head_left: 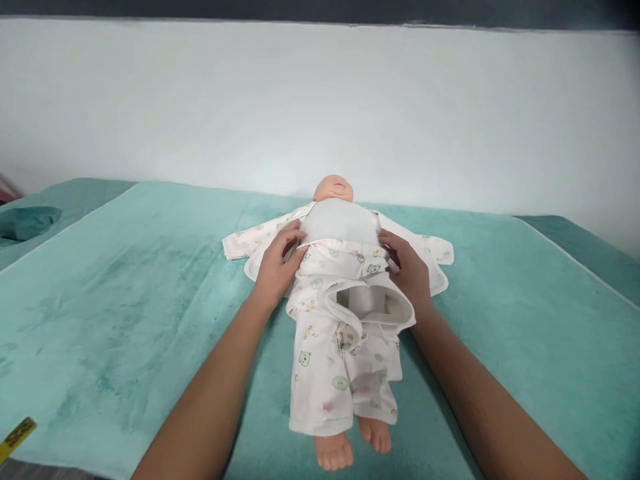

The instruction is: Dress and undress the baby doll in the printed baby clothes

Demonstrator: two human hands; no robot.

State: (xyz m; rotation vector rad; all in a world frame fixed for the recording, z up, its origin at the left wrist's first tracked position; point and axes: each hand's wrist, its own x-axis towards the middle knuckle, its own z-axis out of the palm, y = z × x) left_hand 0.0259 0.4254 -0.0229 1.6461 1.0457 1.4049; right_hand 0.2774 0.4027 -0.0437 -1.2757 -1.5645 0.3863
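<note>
A baby doll (334, 189) lies on its back, head away from me and feet toward me. It wears white printed baby trousers (325, 373) with a split, open crotch whose bound edge gapes. My left hand (281, 262) is at the left side of the waistband, fingers curled against the doll's side and thumb on the cloth. On the opposite side, my right hand (409, 267) has its bent fingers at the waistband; its thumb is mostly hidden. Between the hands shows the doll's pale cloth torso (341, 221). A matching printed top (260, 233) lies spread open beneath it, sleeves stretched outward.
A teal plush cover (150, 300) lies under the doll, and a white wall (320, 100) rises behind it. Darker teal fabric (30, 223) sits at the far left. A yellow strip with dark markings (17, 433) shows at the lower left corner.
</note>
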